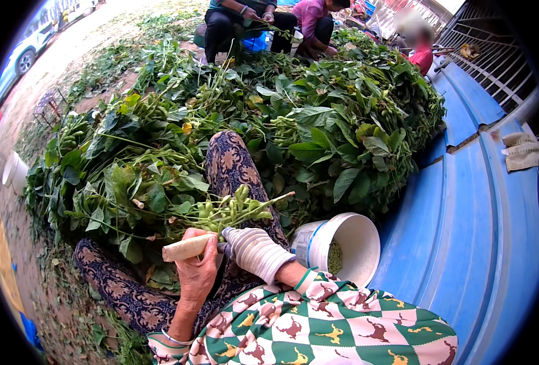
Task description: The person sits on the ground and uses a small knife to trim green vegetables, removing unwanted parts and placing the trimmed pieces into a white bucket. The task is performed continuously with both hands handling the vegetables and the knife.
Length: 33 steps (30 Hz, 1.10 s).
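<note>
My bare left hand (197,272) is closed around a short, pale tan cylinder (185,248) that looks like a wooden handle; its other end is hidden by my fingers. Against it, my right hand (254,250) wears a striped knitted glove with grey fingertips. The gloved fingers are closed at the lower end of a bean stalk (236,208) bearing plump green pods, which lies across my lap above both hands. Its exact grip point is partly hidden. Beside my right arm a white bucket (364,246) lies tilted, with green pods or beans (335,257) inside.
A large heap of leafy bean plants (330,131) spreads before my knees. Blue corrugated sheeting (458,231) runs along the right. Several people sit beyond the heap, one (236,15) handling stalks. Another white bucket (16,173) stands at the left, and a car (23,58) is farther off.
</note>
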{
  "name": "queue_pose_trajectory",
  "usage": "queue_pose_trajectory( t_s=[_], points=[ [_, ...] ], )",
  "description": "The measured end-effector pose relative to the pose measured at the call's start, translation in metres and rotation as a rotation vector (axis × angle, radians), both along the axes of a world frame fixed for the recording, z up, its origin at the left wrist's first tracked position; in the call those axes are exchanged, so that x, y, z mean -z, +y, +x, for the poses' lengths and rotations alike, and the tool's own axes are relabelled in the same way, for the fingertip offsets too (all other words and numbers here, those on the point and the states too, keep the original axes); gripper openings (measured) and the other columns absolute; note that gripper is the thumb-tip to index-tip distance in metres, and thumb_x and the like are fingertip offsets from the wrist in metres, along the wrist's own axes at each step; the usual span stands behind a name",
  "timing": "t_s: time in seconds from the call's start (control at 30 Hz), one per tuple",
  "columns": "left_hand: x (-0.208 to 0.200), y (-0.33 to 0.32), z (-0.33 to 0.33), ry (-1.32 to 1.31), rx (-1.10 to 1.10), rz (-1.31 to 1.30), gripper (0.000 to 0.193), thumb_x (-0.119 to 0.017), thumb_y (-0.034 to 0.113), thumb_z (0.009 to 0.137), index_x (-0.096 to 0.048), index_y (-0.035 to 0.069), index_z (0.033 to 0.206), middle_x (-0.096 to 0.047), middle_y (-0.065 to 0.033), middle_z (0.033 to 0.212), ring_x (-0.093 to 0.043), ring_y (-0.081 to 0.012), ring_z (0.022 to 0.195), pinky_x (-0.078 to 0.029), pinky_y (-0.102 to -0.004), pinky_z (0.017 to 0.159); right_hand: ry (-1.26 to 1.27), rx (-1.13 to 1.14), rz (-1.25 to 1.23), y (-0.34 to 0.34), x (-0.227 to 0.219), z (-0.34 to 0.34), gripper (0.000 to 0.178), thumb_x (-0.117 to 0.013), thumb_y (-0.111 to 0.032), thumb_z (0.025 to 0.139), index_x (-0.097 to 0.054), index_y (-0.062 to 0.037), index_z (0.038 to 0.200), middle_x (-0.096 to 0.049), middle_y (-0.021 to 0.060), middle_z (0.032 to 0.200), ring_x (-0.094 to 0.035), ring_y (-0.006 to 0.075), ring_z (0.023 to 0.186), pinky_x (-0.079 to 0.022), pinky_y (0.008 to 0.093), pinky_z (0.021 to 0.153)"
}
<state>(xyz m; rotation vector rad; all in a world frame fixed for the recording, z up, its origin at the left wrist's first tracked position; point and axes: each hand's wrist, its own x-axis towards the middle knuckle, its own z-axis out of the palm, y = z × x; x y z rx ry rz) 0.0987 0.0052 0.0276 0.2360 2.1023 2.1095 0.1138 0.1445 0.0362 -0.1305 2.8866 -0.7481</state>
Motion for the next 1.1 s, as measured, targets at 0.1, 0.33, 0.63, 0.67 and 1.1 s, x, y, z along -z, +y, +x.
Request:
queue_pose_trajectory(
  t_s=[0.1, 0.33, 0.63, 0.67, 1.1],
  points=[
    [-0.004, 0.005, -0.001, 0.218, 0.031, -0.149, 0.005, -0.058, 0.0, 0.083, -0.053, 0.001, 0.085, -0.051, -0.0015, 0.07, -0.047, -0.0071, 0.063, -0.041, -0.0216, 0.056, -0.059, 0.022, 0.075, 0.0, 0.014, -0.002, 0.013, -0.053, -0.013, 0.08, -0.053, -0.0028, 0.088, -0.061, 0.0192, 0.074, -0.061, 0.0366, 0.072, -0.048, 0.0442, 0.062],
    [-0.002, 0.002, -0.004, 0.253, 0.051, -0.181, 0.006, -0.058, 0.001, 0.082, -0.051, 0.002, 0.083, -0.048, -0.0077, 0.069, -0.049, -0.0145, 0.061, -0.042, -0.0271, 0.057, -0.096, 0.184, -0.124, -0.001, 0.024, 0.004, 0.02, -0.053, -0.022, 0.085, -0.056, -0.0036, 0.092, -0.061, 0.0246, 0.077, -0.058, 0.0423, 0.076, -0.046, 0.049, 0.067],
    [0.01, -0.005, -0.007, -0.07, 0.074, 0.119, 0.004, -0.058, 0.007, 0.087, -0.056, 0.004, 0.087, -0.059, 0.0021, 0.079, -0.049, -0.001, 0.069, -0.039, -0.0153, 0.06, -0.645, 0.461, -1.143, 0.021, 0.019, 0.005, 0.025, -0.039, -0.02, 0.097, -0.06, -0.0055, 0.096, -0.052, -0.0023, 0.061, -0.044, 0.0055, 0.046, -0.036, 0.019, 0.039],
    [0.013, -0.004, -0.006, -0.046, 0.076, 0.092, 0.004, -0.059, 0.007, 0.087, -0.056, 0.004, 0.087, -0.058, 0.0022, 0.079, -0.049, -0.0012, 0.069, -0.039, -0.0154, 0.06, -0.588, 0.406, -1.073, 0.019, 0.018, 0.005, 0.024, -0.04, -0.02, 0.096, -0.059, -0.0051, 0.096, -0.054, -0.0012, 0.063, -0.046, 0.0062, 0.047, -0.038, 0.0196, 0.04],
    [-0.026, 0.002, -0.042, 0.105, 0.208, -0.117, 0.006, -0.06, 0.007, 0.086, -0.058, 0.002, 0.09, -0.054, 0.0028, 0.076, -0.049, -0.0031, 0.068, -0.04, -0.0182, 0.059, -0.578, 0.394, -0.902, 0.017, 0.016, -0.003, 0.023, -0.047, -0.019, 0.092, -0.062, -0.0044, 0.085, -0.058, -0.0003, 0.063, -0.052, 0.0073, 0.052, -0.041, 0.0198, 0.044]
  ],
)
